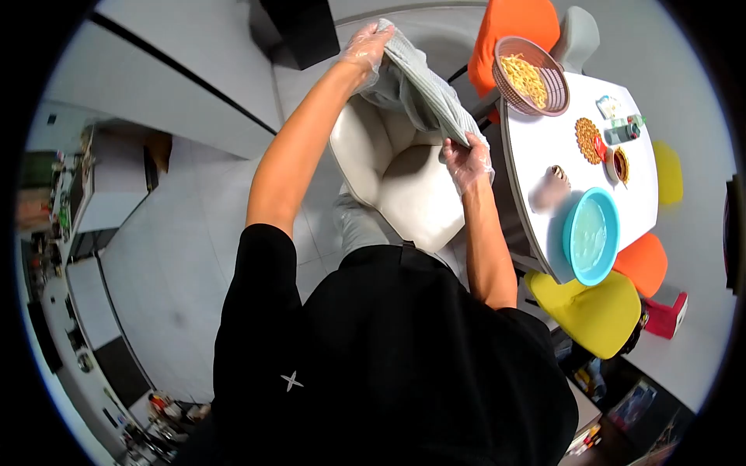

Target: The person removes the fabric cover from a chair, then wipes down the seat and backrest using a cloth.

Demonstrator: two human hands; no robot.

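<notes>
A light grey, ribbed cloth (426, 81) is stretched between my hands above a cream padded chair (423, 190). It hangs in folds over the chair's upper part; I cannot tell whether it is a garment or a towel. My left hand (367, 48), in a clear plastic glove, is closed on the cloth's far upper end. Nearer the table, my right hand (468, 163), also gloved in clear plastic, grips the lower end of the cloth.
Right of me stands a white table (536, 144) with a brown basket (554, 84) of yellow strips, a blue basin (573, 241) of water, a woven mat (588, 140) and a bowl (619, 165). Orange (509, 35) and yellow chairs (594, 314) surround it. A black bin-like box (303, 31) stands ahead.
</notes>
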